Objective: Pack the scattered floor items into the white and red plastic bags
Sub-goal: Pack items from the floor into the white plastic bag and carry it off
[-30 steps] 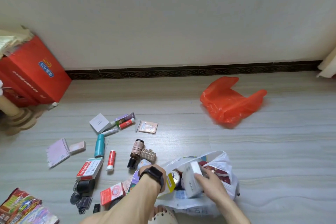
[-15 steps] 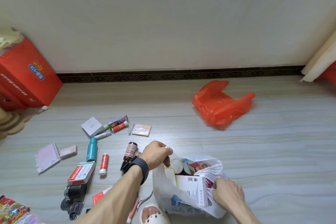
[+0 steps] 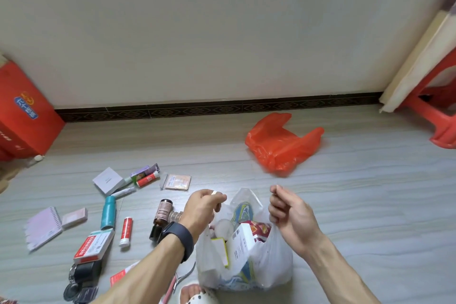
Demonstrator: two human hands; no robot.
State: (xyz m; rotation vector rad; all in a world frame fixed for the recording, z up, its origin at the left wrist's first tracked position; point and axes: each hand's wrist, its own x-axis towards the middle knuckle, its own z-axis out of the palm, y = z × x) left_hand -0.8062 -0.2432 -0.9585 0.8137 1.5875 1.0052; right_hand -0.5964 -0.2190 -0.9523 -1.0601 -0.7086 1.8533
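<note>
Two hands hold up the thin white plastic bag (image 3: 271, 261) at the lower centre of the frame. The left hand (image 3: 203, 208), with a dark watch on its wrist, has its fingers curled and pinches the bag's left handle strip. The right hand (image 3: 290, 215) is curled on the bag's right edge, the two hands apart with the mouth open between them. The bag is stuffed with cartons, and a tall white cardboard box (image 3: 243, 242) leans out above its rim. Left of it on the grey floor, many items are not yet packed: a brown glass bottle (image 3: 162, 212) just beside the left wrist, a teal cylindrical bottle (image 3: 108, 212), a red-and-white tube (image 3: 127, 227), a red-and-white flat carton (image 3: 93, 245), a pale spiral notepad (image 3: 43, 227) and a white square box (image 3: 108, 180). The crumpled red plastic bag (image 3: 281, 145) lies well apart, right of centre, near the wall. My judgement is that this bag is close to full. If the handles are drawn together or the bag is lifted, the leaning box could tip out. Carton corners could also split the thin film under the load. Pushing more in would raise both risks, so the remaining pieces probably belong in the red one.
</note>
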